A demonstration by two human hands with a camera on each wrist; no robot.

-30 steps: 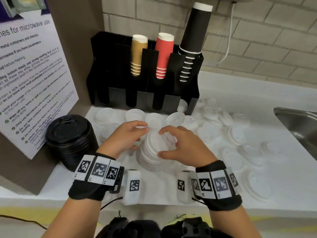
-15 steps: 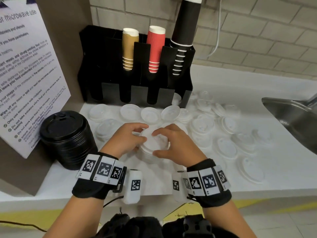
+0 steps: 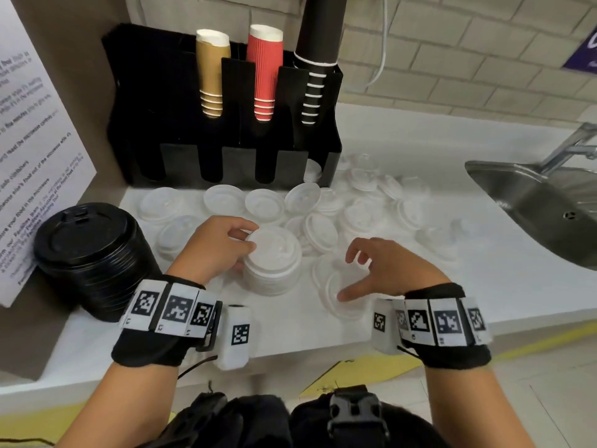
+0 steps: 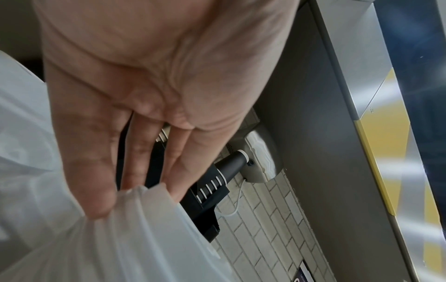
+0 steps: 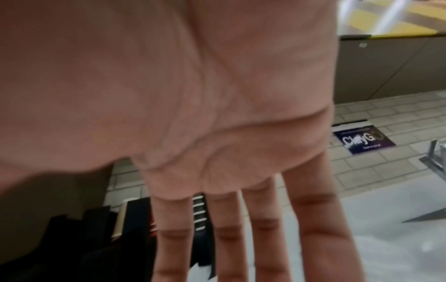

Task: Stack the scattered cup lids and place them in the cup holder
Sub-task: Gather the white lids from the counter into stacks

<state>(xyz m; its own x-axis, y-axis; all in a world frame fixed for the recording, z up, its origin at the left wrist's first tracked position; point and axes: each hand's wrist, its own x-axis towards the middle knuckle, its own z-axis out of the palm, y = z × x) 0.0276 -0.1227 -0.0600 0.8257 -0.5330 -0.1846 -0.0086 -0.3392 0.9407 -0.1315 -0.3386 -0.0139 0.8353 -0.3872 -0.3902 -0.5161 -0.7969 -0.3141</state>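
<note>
Stacking step in hand: the short stack of white plastic cup lids [image 3: 272, 260], mid-worktop near the front edge, is gripped by the left hand [image 3: 215, 245]. The right hand [image 3: 386, 270] is spread, grasping nothing, above a loose white lid [image 3: 345, 291]; it likely needs pinching and adding next. The black cup holder [image 3: 226, 101] waits at the back edge.

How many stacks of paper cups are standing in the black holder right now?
3, side by side in the cup holder: gold cups on the left, red cups in the middle, black cups on the right. None seem hidden.
</note>
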